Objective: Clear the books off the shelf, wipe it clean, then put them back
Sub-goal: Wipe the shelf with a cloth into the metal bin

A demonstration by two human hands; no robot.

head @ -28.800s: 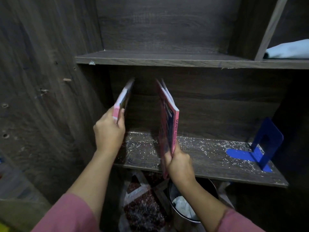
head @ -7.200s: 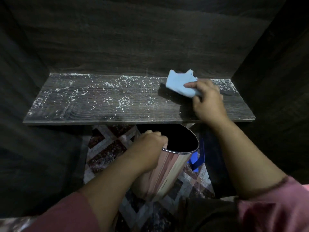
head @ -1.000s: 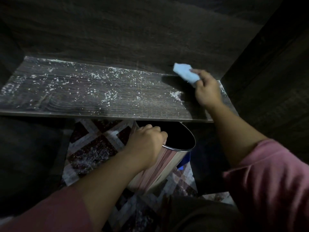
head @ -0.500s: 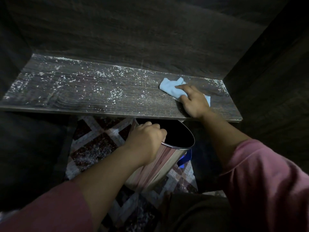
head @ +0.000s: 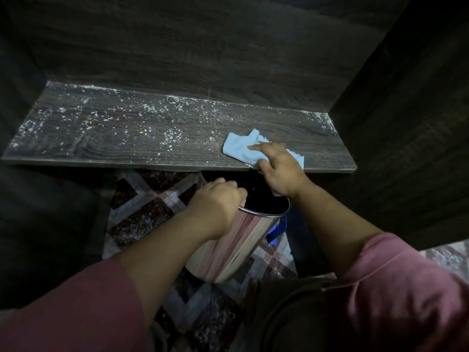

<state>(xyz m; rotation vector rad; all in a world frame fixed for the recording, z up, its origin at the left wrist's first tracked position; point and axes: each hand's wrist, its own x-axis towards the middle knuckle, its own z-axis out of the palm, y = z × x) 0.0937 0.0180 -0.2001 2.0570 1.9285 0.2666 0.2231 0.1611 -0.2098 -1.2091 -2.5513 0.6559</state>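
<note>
Right hand [head: 279,171] is holding the light-blue cloth [head: 238,148] down on the shelf [head: 127,148]. It's sitting right of the shelf's middle, close to the front edge. The index finger is lying straight across the cloth, and the other fingers [head: 276,151] are curling over the bunched part, so they're gripping it. Loose cloth is sticking out on both sides of the hand: a wide flap to the left and a small corner to the right. The wrist is hanging past the shelf's front edge, above the bin.

Left hand [head: 215,207] is holding the metal bin [head: 236,242] by its rim, with the fingers closing round the near-left side of the rim. The bin is tilting, with its mouth facing up and away under the shelf's front edge, directly below the cloth. The inside is reading as plain black, so I can't tell what's in it.

White crumbs [head: 172,134] are lying scattered over the left and middle of the shelf and along its back edge, with a small patch in the far right corner. The strip around the cloth is looking mostly bare wood.

A patterned tile floor [head: 142,214] is showing under the shelf. Something blue [head: 278,228] is peeking out behind the bin on its right, but too little is showing to say what it is. Pink sleeves [head: 76,313] are covering both upper arms.
</note>
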